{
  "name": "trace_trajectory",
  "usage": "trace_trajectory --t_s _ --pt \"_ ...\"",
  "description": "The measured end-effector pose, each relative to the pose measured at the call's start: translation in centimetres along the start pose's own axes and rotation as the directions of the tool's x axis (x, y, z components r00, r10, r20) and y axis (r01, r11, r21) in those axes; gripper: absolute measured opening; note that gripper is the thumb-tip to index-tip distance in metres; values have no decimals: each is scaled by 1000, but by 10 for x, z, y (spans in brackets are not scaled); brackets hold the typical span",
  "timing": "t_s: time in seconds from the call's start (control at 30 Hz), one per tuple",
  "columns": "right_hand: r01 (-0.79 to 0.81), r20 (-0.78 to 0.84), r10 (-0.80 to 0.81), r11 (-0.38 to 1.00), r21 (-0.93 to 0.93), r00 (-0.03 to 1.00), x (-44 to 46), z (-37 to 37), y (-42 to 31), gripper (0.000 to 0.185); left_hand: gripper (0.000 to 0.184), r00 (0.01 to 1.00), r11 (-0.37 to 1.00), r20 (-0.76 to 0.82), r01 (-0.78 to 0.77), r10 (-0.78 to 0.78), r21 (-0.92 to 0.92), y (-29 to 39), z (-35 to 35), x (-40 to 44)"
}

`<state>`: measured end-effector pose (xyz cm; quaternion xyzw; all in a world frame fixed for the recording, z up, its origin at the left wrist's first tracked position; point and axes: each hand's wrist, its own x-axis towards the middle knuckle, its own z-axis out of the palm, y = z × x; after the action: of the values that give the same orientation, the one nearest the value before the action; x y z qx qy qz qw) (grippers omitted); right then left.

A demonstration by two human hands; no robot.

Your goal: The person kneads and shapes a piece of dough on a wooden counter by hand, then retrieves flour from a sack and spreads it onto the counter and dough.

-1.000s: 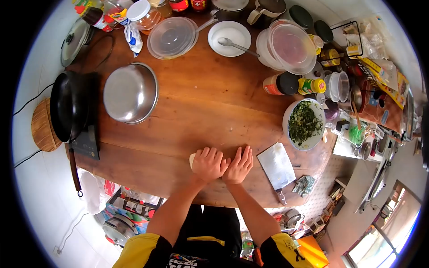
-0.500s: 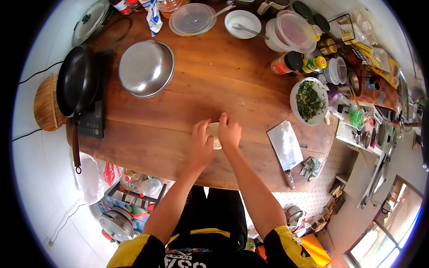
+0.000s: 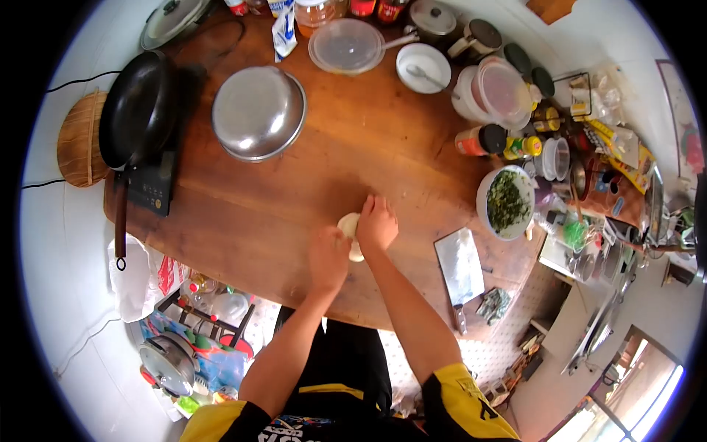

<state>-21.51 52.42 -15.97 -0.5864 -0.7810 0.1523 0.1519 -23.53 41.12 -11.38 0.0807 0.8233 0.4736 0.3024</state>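
Note:
A small pale piece of dough lies on the wooden table between my two hands. My right hand rests over its right side with the fingers curled and pressed together on it. On the left side, my left hand is closed at the dough's edge, its fingers somewhat blurred. Both hands cover parts of the dough. To the right lies a cleaver with its dark handle toward me, and a crumpled cloth sits beside it.
An upturned metal bowl stands at the back left, near a black frying pan on an induction cooker. A bowl of chopped greens is at the right. Jars, a white bowl and plastic containers line the back.
The view has shifted, so the table items sit lower in it. My left hand has moved down and toward me along the dough; my right hand stays on the dough.

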Motion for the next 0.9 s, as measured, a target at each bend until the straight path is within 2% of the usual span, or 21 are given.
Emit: trace_trajectory --t_s 0.03,0.07,0.13,0.2,0.23,0.27,0.33,0.37,0.43,0.47,0.53,0.6,0.63,0.67,0.7,0.73,0.77,0.8,0.83,0.87,0.9 --pt "-118 201 104 991 58 974 5 -12 10 26 25 981 960 11 -192 194 204 0 8 -9" --pt "-254 412 199 964 83 889 5 -21 17 29 22 930 843 67 -356 361 404 3 12 -19" --pt "-276 412 222 958 76 884 8 -16 6 33 23 932 837 97 -358 350 413 6 13 -28" --pt "-11 213 -17 992 129 977 10 -10 -12 33 23 813 739 154 -576 561 349 0 15 -32" --pt "169 290 -184 983 78 939 8 -18 -7 31 23 817 741 155 -571 556 352 -3 18 -37" --pt "166 297 -184 983 84 937 3 -18 -2 31 26 882 848 58 -465 467 255 -5 17 -42" --pt "305 297 -350 934 188 888 -4 -15 6 28 32 968 973 -108 -228 229 14 -6 14 -49" --pt "305 306 -350 934 186 885 -6 -15 8 28 32 970 976 -109 -219 219 13 -10 19 -52" --pt "522 131 -557 822 230 820 -9 -12 8 26 42 994 973 -20 98 -104 -209 -17 30 -57" --pt "530 137 -566 816 230 813 -5 -10 1 26 42 993 971 -27 103 -111 -217 -22 32 -60" --pt "541 93 -563 820 189 821 9 -2 -7 24 45 947 863 -19 283 -320 -418 -35 43 -56" --pt "547 54 -563 818 175 825 6 5 -9 26 37 943 875 -76 269 -324 -402 -21 46 -48" --pt "468 130 -482 875 125 866 3 11 -12 28 35 955 957 -134 243 -265 -159 -17 41 -42" --pt "383 200 -390 921 74 899 -1 14 -18 30 34 965 972 -182 211 -191 101 -16 32 -39" --pt "389 184 -397 918 83 899 -4 11 -19 30 35 967 970 -166 215 -195 111 -14 22 -36" --pt "206 244 -208 978 36 947 -4 5 -11 30 35 970 975 -163 196 -178 103 -10 22 -33" --pt "10 297 -2 1000 -24 955 -2 -1 -4 30 37 994 981 -91 74 -58 181 1 18 -32" --pt "5 295 2 1000 -22 955 5 -14 -8 30 39 999 965 -16 -44 50 257 6 10 -31" --pt "-156 398 143 988 1 906 13 -28 -12 31 47 979 878 45 -196 196 436 10 6 -27" --pt "-316 497 274 949 0 823 16 -36 -17 33 47 979 876 51 -198 195 439 12 7 -23" --pt "-198 334 166 978 63 928 4 -22 -16 32 51 957 826 110 -286 267 486 13 11 -21"
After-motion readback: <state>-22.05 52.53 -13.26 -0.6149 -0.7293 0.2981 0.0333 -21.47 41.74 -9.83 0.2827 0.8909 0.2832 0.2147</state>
